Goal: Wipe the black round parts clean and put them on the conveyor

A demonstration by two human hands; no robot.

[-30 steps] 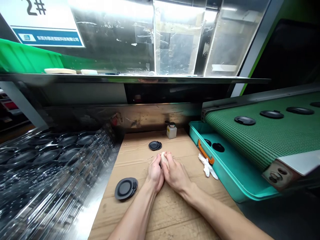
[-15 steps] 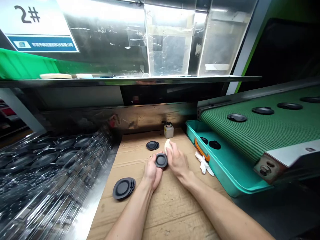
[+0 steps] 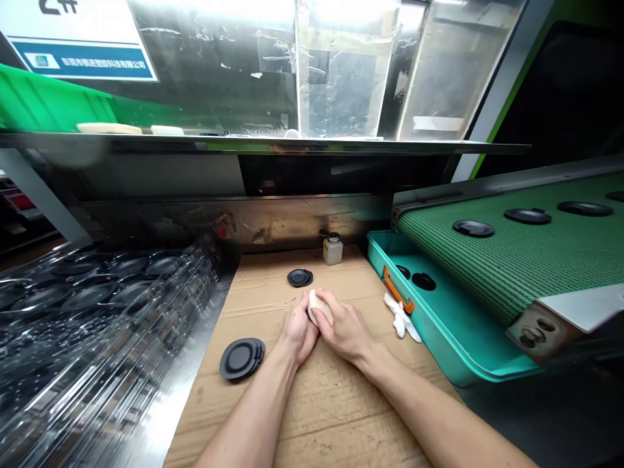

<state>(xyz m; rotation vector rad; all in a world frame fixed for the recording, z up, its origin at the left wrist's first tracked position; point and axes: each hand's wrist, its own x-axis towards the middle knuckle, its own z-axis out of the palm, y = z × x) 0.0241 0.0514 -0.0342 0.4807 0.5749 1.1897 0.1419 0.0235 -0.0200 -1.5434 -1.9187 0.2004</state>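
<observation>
My left hand [image 3: 296,330] is closed round a small black round plastic part, which is now almost wholly covered. Pinched in the fingers of my right hand [image 3: 347,330] is a pale oval sponge pad [image 3: 322,308], laid over the face of that part. Both hands meet above the cardboard sheet [image 3: 336,416]. To the left of my left forearm lies a fanned stack of black round parts [image 3: 238,359]. A smaller pile of black parts [image 3: 298,278] sits just beyond my fingers.
A small square bottle [image 3: 333,249] with its cap flipped up stands at the back. White gloves or cloth [image 3: 402,317] lie beside a teal tray [image 3: 458,361] holding black parts. The green conveyor belt [image 3: 531,260] carries several more. Clear plastic trays [image 3: 88,351] are stacked at left.
My right hand has brought the sponge pad left and down, from beside the black part onto its face. The view has tilted slightly downward.
</observation>
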